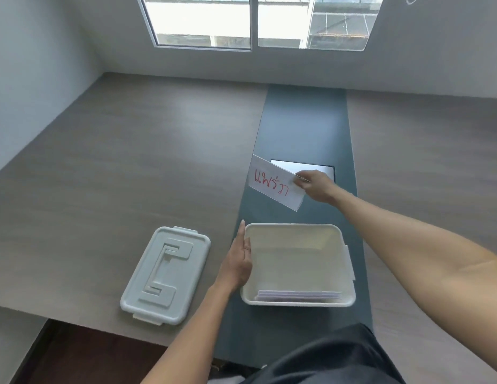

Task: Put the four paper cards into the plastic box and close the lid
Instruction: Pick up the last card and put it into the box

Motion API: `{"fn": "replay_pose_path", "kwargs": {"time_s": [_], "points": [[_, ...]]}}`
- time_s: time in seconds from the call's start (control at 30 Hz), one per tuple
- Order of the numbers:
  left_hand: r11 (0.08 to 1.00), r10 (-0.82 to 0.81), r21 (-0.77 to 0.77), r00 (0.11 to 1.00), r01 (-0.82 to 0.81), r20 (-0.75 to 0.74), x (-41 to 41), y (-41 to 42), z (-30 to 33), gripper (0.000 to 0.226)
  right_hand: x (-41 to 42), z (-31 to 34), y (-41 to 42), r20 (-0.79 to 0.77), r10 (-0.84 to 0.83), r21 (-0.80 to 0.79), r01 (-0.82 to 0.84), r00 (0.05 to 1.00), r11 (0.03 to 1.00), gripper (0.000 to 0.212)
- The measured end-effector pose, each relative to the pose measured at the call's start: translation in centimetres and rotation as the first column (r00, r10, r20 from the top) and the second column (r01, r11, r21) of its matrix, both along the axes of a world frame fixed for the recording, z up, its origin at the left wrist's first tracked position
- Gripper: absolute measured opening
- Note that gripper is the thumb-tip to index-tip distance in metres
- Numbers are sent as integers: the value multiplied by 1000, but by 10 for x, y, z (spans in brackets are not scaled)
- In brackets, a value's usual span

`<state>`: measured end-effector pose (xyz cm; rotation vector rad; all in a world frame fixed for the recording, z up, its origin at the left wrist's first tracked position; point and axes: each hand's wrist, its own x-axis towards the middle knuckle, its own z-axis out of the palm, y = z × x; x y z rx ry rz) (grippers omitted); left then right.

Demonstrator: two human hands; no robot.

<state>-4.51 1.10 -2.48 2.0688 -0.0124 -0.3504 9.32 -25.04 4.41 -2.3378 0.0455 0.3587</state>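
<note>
An open white plastic box [350,261] stands on the dark strip of the table, near the front edge. A stack of paper cards [298,295] lies inside it against the near wall. My left hand [240,259] rests flat against the box's left wall, fingers straight. My right hand [315,187] pinches a white paper card with red writing [273,182] by its right end, holding it in the air beyond the box. The box's grey lid [165,274] lies flat on the table to the left of the box.
A wooden table [117,162] with a dark green centre strip [302,126] fills the view. A silver flap [319,167] sits in the strip behind the held card. Walls and a window close the far side. My dark clothing shows at the bottom.
</note>
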Motion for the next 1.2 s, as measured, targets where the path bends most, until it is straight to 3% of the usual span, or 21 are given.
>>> {"fn": "replay_pose_path", "kwargs": {"time_s": [0.37,0.5,0.7,0.97,1.2], "points": [[996,-87,38,996,85,32,13,1,3,56,-47,57,-57,86,-150,277,121,985,953,23],[993,-108,46,994,106,35,21,0,4,56,-59,75,-69,87,-118,286,89,989,954,15],[991,-126,56,991,123,45,26,-2,4,55,-68,85,-73,21,-17,312,9,1000,950,25],[989,-140,50,990,138,24,28,-1,1,56,-83,79,-64,-169,129,418,-47,977,907,27],[988,-140,60,990,139,21,29,0,-1,55,-97,61,-57,-439,297,440,-85,848,894,31]]}}
